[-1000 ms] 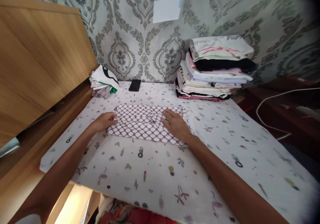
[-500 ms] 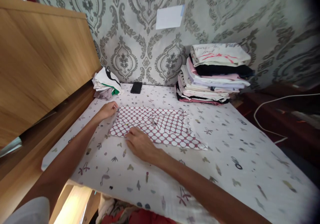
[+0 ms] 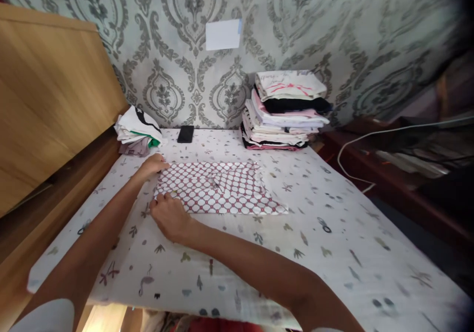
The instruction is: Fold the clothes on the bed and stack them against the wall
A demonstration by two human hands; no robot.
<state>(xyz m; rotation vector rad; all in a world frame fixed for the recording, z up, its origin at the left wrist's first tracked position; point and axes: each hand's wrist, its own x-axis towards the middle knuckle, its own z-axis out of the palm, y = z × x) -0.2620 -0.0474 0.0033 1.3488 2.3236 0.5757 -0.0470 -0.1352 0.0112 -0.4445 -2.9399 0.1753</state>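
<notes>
A folded garment point(image 3: 222, 189), white with a dark red lattice pattern, lies flat on the printed white cloth point(image 3: 237, 243). Some creases show near its middle, and its lower right corner stretches to a point. At its far left corner my left hand point(image 3: 153, 164) has its fingers closed on the fabric. My right hand point(image 3: 168, 216) is at the near left corner, fingers curled round the edge. The fingertips of both hands are partly hidden.
A tall stack of folded clothes point(image 3: 283, 112) stands at the back right by the wall. At the back left sits a smaller clothes pile point(image 3: 137, 129), with a black phone point(image 3: 185, 134) beside it. A wooden cabinet point(image 3: 55, 105) borders the left; a white cable point(image 3: 344, 152) hangs at right.
My right hand has slid left along the garment's near edge to its left corner. My left hand stays at the far left corner. The camera view has shifted to the right.
</notes>
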